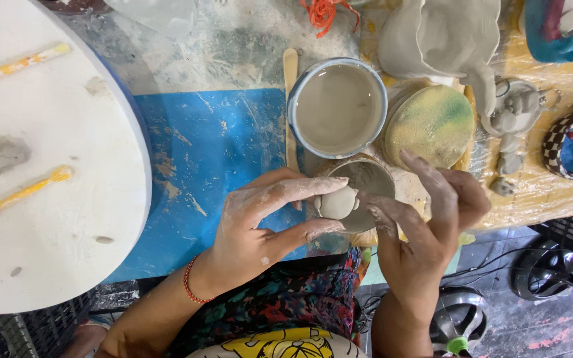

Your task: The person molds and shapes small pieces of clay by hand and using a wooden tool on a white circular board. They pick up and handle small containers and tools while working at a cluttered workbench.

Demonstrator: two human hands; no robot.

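Now, one rounded clay lump (337,203) with no clear long axis, pinched by left hand (260,222) and right hand (426,225) fingertips, over one small clay bowl (366,182), two yellow brushes (24,192) far left on one white round board (67,252).

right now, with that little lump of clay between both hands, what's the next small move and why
Probably keep rounding it. The clay lump sits pinched between the left hand fingertips and the right hand fingers, just over a small grey bowl. It looks smooth but slightly flattened, so a light roll between the fingertips would likely even it.
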